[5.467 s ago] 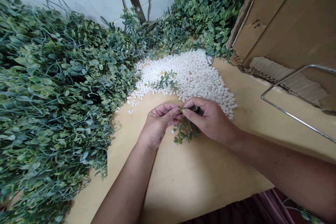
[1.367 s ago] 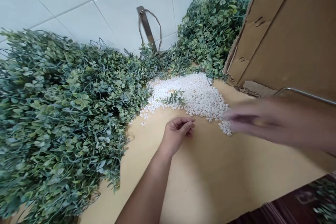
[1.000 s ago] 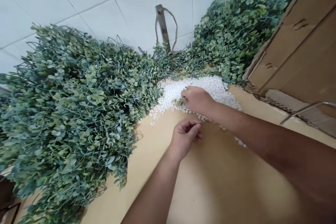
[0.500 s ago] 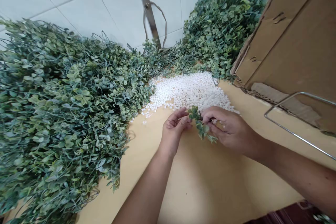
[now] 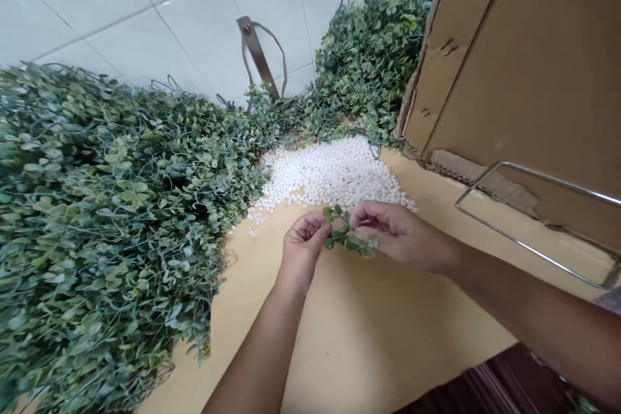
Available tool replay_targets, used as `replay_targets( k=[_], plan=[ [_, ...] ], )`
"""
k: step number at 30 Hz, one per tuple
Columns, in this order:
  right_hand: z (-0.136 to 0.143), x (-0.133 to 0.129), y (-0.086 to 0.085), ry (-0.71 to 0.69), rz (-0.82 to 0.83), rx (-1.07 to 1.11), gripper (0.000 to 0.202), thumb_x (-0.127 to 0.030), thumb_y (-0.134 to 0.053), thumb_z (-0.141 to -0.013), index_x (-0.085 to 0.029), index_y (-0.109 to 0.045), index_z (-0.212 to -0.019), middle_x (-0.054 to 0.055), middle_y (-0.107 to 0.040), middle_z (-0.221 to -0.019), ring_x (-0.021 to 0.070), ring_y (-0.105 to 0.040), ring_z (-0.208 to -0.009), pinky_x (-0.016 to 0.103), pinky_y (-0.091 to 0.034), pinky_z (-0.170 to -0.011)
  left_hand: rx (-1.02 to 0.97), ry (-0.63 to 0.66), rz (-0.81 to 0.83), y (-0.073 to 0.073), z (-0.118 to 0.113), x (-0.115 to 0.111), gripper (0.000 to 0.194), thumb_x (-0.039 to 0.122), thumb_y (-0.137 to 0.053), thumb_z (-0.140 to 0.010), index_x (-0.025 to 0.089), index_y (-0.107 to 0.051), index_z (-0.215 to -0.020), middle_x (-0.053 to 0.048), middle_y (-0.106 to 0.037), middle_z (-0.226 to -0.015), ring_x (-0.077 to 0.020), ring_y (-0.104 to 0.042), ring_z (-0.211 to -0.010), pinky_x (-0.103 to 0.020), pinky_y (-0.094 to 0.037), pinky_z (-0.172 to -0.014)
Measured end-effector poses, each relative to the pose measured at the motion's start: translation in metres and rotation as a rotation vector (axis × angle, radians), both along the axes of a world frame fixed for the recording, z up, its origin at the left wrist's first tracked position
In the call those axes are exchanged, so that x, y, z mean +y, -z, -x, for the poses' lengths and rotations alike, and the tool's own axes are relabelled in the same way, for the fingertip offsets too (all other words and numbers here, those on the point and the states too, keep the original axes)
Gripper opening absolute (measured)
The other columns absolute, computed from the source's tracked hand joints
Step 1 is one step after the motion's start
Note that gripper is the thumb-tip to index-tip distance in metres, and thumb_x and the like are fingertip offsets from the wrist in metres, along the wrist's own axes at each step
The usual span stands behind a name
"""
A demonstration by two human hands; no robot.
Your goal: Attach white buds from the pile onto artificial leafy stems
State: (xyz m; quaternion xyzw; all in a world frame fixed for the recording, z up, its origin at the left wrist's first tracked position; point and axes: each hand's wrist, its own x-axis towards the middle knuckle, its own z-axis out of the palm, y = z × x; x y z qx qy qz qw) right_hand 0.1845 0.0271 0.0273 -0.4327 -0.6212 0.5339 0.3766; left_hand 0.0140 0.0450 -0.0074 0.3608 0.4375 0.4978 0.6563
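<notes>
Between my two hands is a small green leafy sprig [image 5: 358, 242], held just above the tan table surface. My left hand [image 5: 305, 242] pinches its left end between thumb and fingers. My right hand [image 5: 388, 229] is closed at the sprig's right side, its fingertips behind the upper leaves; anything small inside those fingers is hidden. Just beyond the hands lies a spread of small white beads [image 5: 334, 171]. A large heap of green artificial foliage [image 5: 121, 226] fills the left side.
More foliage [image 5: 373, 58] stands at the back against the white tiled wall [image 5: 194, 26]. A strap with a cord [image 5: 259, 55] leans there. On the right are a cardboard box [image 5: 533, 77] and a bent metal wire frame [image 5: 528, 246]. Dark red fabric [image 5: 480, 391] shows at the lower right.
The view has shifted, so the scene sits further left. My hands have come closer together, and my left hand now pinches the sprig, which it was only beside before.
</notes>
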Motion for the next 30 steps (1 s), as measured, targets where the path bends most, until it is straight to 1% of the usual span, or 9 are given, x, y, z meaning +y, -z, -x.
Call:
replay_targets(
  k=[3,6,9,14,18,21,23,26,30],
  plan=[
    [0.002,0.009,-0.003,0.016,0.067,0.079,0.035,-0.05,-0.055,-0.075,-0.017,-0.049,-0.066,-0.001,-0.051,-0.063,0.0115,-0.052,-0.062,0.023,-0.042,-0.058,0.059,-0.032,-0.035,-0.001,-0.001,-0.001,0.025,0.025,-0.08,-0.052,0.015,-0.065,-0.07,0.003,-0.063,-0.061,-0.006,-0.053,-0.053,-0.019,-0.042,-0.054],
    [0.005,0.018,0.001,0.082,0.135,0.061,0.045,-0.059,-0.062,-0.065,-0.018,-0.044,-0.062,-0.004,-0.046,-0.058,0.0104,-0.048,-0.056,0.023,-0.038,-0.053,0.143,-0.048,-0.086,-0.005,-0.001,-0.002,0.023,0.024,-0.08,-0.053,0.016,-0.065,-0.069,0.004,-0.059,-0.055,-0.0054,-0.049,-0.049,-0.018,-0.039,-0.051],
    [0.011,0.021,0.008,0.151,0.114,-0.043,0.041,-0.047,-0.072,-0.058,-0.019,-0.045,-0.074,-0.003,-0.05,-0.065,0.0097,-0.047,-0.057,0.021,-0.037,-0.051,0.192,-0.047,-0.128,-0.01,0.001,-0.002,0.024,0.027,-0.079,-0.052,0.016,-0.065,-0.068,0.003,-0.061,-0.057,-0.0071,-0.051,-0.052,-0.019,-0.04,-0.053],
    [0.019,0.016,0.015,-0.058,0.015,-0.105,0.016,-0.033,-0.055,-0.075,-0.018,-0.052,-0.079,-0.001,-0.052,-0.063,0.011,-0.048,-0.057,0.023,-0.039,-0.052,0.287,-0.028,-0.2,-0.012,0.004,-0.005,0.02,0.03,-0.076,-0.055,0.016,-0.065,-0.065,0.003,-0.056,-0.051,-0.0067,-0.045,-0.047,-0.02,-0.036,-0.047],
    [0.021,0.012,0.019,-0.073,-0.101,-0.219,0.015,-0.028,-0.046,-0.081,-0.017,-0.056,-0.079,0.001,-0.056,-0.064,0.0128,-0.052,-0.06,0.025,-0.041,-0.056,0.4,0.024,-0.261,-0.014,0.008,-0.006,0.013,0.027,-0.069,-0.062,0.016,-0.065,-0.068,0.002,-0.055,-0.053,-0.0077,-0.044,-0.048,-0.021,-0.036,-0.048],
    [0.022,0.009,0.024,-0.056,-0.179,-0.288,0.019,-0.028,-0.043,-0.083,-0.017,-0.058,-0.078,0.001,-0.056,-0.065,0.0132,-0.051,-0.061,0.025,-0.04,-0.056,0.657,0.049,-0.404,-0.021,0.027,0.0,0.009,0.022,-0.062,-0.066,0.017,-0.068,-0.07,-0.001,-0.06,-0.064,-0.0099,-0.049,-0.053,-0.023,-0.039,-0.052],
    [0.022,0.007,0.026,-0.038,-0.196,-0.324,0.021,-0.029,-0.042,-0.083,-0.016,-0.058,-0.077,0.001,-0.055,-0.064,0.0134,-0.05,-0.061,0.025,-0.039,-0.055,0.983,-0.04,-0.486,-0.026,0.05,0.006,0.012,0.017,-0.058,-0.068,0.019,-0.069,-0.07,-0.004,-0.064,-0.074,-0.0137,-0.054,-0.062,-0.025,-0.043,-0.06],
    [0.024,0.006,0.03,-0.023,-0.198,-0.347,0.021,-0.029,-0.042,-0.083,-0.017,-0.056,-0.073,0.001,-0.053,-0.061,0.0129,-0.048,-0.057,0.025,-0.037,-0.052,1.437,-0.196,-0.403,-0.026,0.09,0.013,0.021,0.017,-0.054,-0.071,0.018,-0.071,-0.083,-0.009,-0.065,-0.09,-0.0206,-0.059,-0.077,-0.032,-0.046,-0.073],
    [0.028,0.006,0.032,0.006,-0.213,-0.318,0.02,-0.029,-0.043,-0.083,-0.019,-0.054,-0.07,0.0,-0.053,-0.061,0.0128,-0.049,-0.058,0.026,-0.037,-0.054,1.67,-0.12,-0.34,-0.017,0.115,0.019,0.023,0.024,-0.049,-0.078,0.021,-0.071,-0.086,-0.009,-0.066,-0.093,-0.0238,-0.061,-0.084,-0.033,-0.045,-0.075]
  ],
)
